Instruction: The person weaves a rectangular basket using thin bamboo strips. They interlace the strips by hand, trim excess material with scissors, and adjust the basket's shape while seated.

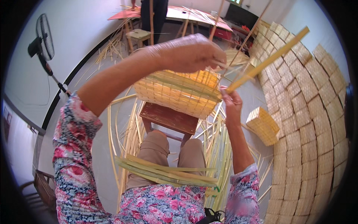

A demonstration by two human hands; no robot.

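Note:
A half-woven bamboo basket (175, 91) rests tilted on a low brown wooden stool (167, 115) in front of my knees. Long upright stakes rise from its far and right sides. At its right corner, my right hand (232, 102) pinches a wide yellow bamboo strip (272, 58), whose free end slants up to the right. My left hand (199, 54) reaches across above the basket, fingers curled near the stakes; whatever lies between its fingertips is too blurred to make out. Several cut bamboo strips (166, 172) lie across my lap.
Finished woven baskets (294, 156) are stacked along the right wall, with one loose basket (263, 126) before them. Long bamboo strips (216, 156) litter the floor around the stool. A standing fan (44, 39) is at left. Another person (154, 16) stands by a far table (201, 18).

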